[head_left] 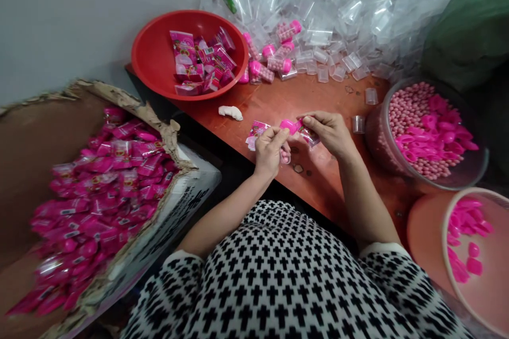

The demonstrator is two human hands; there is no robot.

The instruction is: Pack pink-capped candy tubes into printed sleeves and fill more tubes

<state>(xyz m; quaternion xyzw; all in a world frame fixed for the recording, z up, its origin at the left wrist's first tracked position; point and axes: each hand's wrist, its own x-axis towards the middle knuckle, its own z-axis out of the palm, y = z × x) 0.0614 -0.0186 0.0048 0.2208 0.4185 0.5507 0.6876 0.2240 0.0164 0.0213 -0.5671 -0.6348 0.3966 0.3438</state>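
My left hand (267,154) is closed around a small clear jar of pink beads (285,157), whose lower end shows below the fingers. A bright pink plastic piece (289,126) sticks out above the thumb; whether it is joined to the jar I cannot tell. My right hand (330,135) pinches a printed pink wrapper (309,136) close to that piece. Beside my left hand, more printed wrappers (257,130) lie on the orange-red table (254,100).
A red basin (145,66) of wrapped packs stands behind. Clear jars (318,37) are heaped at the back, some bead-filled (262,71). A torn carton (191,180) of pink packs is left. A bead tub (387,140) and a pale pink bucket (427,228) stand right.
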